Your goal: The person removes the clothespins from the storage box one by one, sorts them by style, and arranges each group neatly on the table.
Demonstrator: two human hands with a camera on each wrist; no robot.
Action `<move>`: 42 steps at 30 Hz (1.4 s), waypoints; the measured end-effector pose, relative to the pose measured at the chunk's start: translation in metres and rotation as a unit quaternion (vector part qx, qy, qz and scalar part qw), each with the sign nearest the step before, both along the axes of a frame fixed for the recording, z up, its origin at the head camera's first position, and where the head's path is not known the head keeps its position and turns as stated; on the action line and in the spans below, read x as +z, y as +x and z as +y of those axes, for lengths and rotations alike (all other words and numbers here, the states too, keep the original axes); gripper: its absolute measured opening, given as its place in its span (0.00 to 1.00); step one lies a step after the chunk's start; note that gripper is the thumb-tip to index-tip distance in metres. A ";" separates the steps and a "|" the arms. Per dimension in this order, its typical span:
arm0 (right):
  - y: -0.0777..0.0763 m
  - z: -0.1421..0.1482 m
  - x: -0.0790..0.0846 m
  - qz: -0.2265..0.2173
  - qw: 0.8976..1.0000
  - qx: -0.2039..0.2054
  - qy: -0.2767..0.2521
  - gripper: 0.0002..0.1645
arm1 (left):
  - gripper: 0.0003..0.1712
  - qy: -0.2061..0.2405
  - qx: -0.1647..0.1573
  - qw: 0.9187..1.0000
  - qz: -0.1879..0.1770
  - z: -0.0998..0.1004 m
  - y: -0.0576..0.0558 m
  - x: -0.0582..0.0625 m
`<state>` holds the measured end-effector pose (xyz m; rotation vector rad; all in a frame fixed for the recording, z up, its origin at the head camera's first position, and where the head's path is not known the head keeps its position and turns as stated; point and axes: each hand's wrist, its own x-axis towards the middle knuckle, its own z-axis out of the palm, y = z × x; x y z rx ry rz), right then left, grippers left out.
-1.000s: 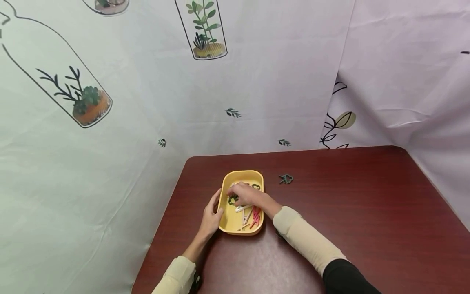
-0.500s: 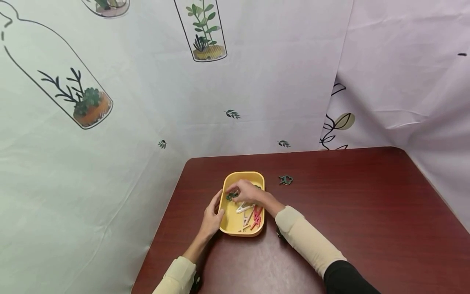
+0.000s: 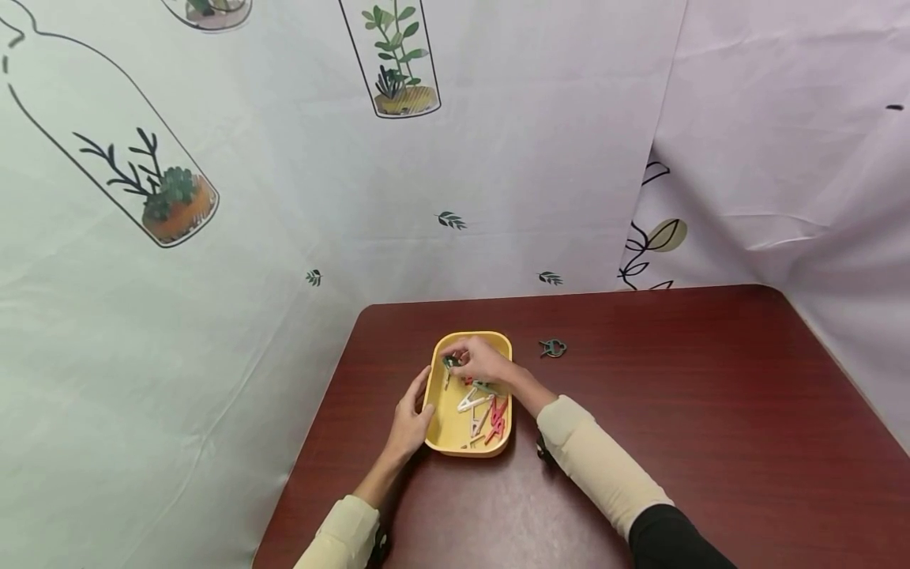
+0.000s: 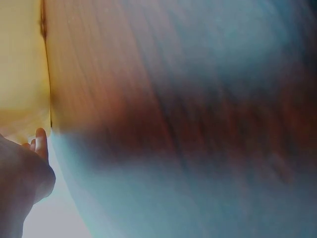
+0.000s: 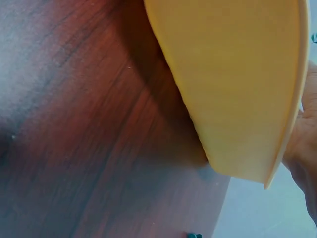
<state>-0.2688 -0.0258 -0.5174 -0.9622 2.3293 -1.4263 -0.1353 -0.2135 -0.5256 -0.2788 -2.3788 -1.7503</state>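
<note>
A yellow plastic tray (image 3: 444, 436) stands on the table, holding several clips and clothespins. My right hand (image 3: 483, 359) reaches over its far part and pinches a small dark green clip (image 3: 451, 361) between thumb and fingers. Just below that hand lie a white clothespin (image 3: 475, 401), beige pegs (image 3: 476, 427) and pinkish-red clothespins (image 3: 497, 420). At the tray's left side, my left hand (image 3: 408, 419) rests with extended fingers against the outer wall and its thumb at the rim. The right wrist view has the tray's outer wall (image 5: 233, 79) but not the held clip.
Another dark green clip (image 3: 553, 348) lies on the dark red table (image 3: 675, 411), right of the tray's far end. Behind the table hangs a pale cloth (image 3: 498, 197) printed with plants.
My right hand has moved toward the tray's far end with the green clip at its fingertips, uncovering red and green clips below. My left hand has stayed at the tray's side.
</note>
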 end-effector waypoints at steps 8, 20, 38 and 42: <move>0.000 0.007 0.007 -0.028 0.999 -0.010 -0.041 0.21 | 0.40 -0.005 -0.001 1.000 0.004 0.000 0.000 -0.001; -0.004 0.023 0.009 -0.052 0.990 -0.063 -0.119 0.17 | 0.40 -0.008 0.007 1.000 -0.001 0.000 0.000 -0.002; -0.008 0.047 0.013 -0.071 0.962 -0.182 -0.192 0.17 | 0.39 0.012 0.004 1.000 0.002 0.002 0.002 -0.003; -0.008 0.056 0.017 -0.056 0.960 -0.192 -0.197 0.18 | 0.39 0.007 0.009 1.000 -0.002 0.002 0.002 -0.002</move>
